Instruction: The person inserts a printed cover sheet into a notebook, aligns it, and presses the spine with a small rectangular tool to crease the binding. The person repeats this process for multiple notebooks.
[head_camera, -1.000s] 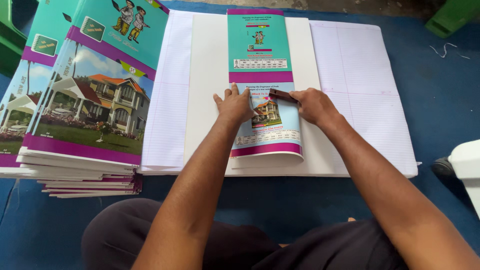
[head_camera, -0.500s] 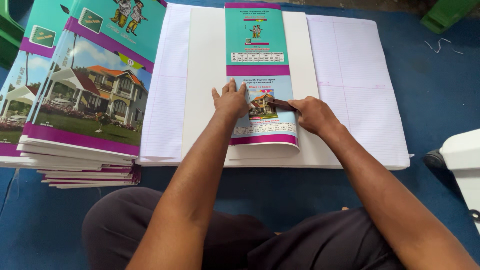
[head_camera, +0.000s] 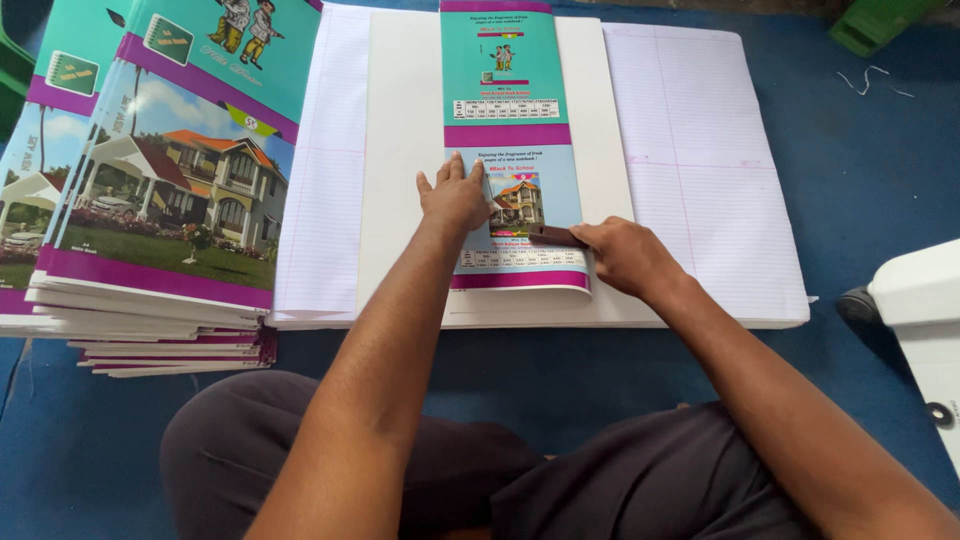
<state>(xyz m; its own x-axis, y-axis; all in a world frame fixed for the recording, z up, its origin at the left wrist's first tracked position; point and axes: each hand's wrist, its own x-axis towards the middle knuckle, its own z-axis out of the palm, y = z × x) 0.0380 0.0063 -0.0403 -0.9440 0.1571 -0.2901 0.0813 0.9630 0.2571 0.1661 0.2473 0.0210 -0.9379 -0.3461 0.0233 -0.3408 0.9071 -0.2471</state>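
1. Step in hand, as I judge it: pressing the teal-and-purple printed paper cover strip (head_camera: 515, 150) flat onto the white card sheet (head_camera: 400, 150), which lay over ruled paper sheets (head_camera: 690, 170) on the blue floor mat (head_camera: 860, 170).
2. Next move prob. calls for a steady stroke w/ the tool along the strip, other hand pinning it.
3. Left hand (head_camera: 455, 195): open, palm flat, fingers spread on strip's left edge.
4. Right hand (head_camera: 630, 258): closed round a small dark brown flat tool (head_camera: 555, 236), tip on strip.
5. Stack of house-picture notebooks (head_camera: 150, 200) lay left.
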